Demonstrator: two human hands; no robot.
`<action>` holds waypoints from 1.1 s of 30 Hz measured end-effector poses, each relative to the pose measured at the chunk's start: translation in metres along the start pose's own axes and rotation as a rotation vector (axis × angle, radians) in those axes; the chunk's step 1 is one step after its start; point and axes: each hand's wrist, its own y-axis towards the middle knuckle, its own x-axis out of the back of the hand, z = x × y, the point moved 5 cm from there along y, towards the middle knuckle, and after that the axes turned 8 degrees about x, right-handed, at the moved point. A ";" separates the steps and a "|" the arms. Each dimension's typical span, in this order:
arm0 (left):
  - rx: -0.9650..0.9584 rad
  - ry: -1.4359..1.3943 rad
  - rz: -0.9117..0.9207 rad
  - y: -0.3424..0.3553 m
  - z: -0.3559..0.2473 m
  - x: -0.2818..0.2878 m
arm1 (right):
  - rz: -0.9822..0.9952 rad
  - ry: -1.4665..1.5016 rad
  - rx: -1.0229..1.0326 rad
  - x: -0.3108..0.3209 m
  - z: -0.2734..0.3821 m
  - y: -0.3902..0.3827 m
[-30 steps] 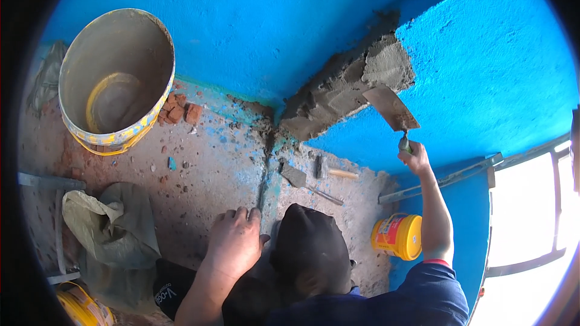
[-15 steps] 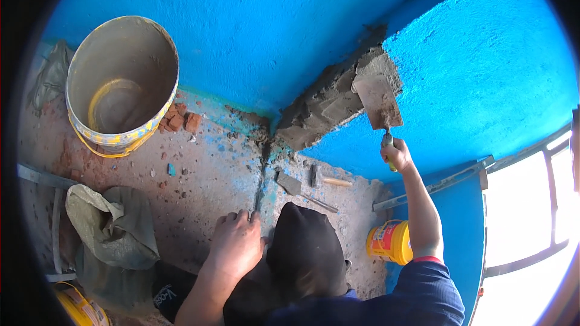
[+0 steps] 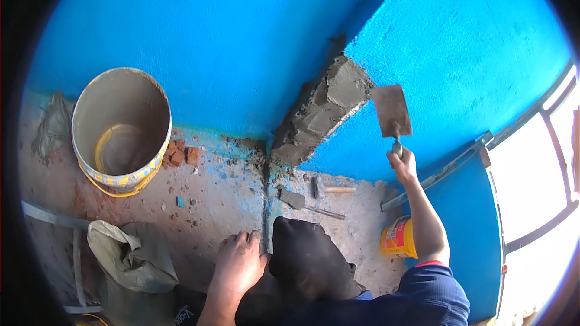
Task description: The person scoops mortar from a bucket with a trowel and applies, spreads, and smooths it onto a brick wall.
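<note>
**Trowel shifts right, to the edge of the mortar**

Since the earlier frame, the trowel's blade passes from over the mortar to the blue wall beside its right edge; we cannot tell whether the corner touches. Our right hand goes with it, fingers wrapped around the handle, the blade pointing up. The mortar forms a rough slanting strip, its lower end at the floor.

Our left hand is low in view, fingers curled; we cannot tell whether they grasp anything. Ahead of it, to the right, a spare trowel and a hammer lie side by side. On our left we see a big bucket, brick bits beside it and a sack nearer us.
</note>
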 end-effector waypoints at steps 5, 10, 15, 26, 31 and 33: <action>-0.007 0.012 0.042 0.012 -0.004 -0.006 | 0.058 -0.284 0.212 -0.025 0.075 0.023; 0.080 0.040 0.171 0.023 -0.001 -0.007 | 0.110 -0.484 0.258 -0.025 0.098 0.055; 0.131 0.001 0.187 0.021 0.011 -0.011 | 0.078 -0.445 0.221 -0.001 0.107 0.068; 0.182 -0.031 0.219 0.002 0.011 0.005 | 0.003 -0.381 0.216 0.048 0.061 0.077; 0.153 -0.032 0.168 0.001 0.012 0.010 | -0.109 -0.211 0.241 0.062 0.041 0.063; 0.174 -0.062 0.154 0.005 0.012 0.012 | -0.188 -0.117 0.168 0.050 0.039 0.061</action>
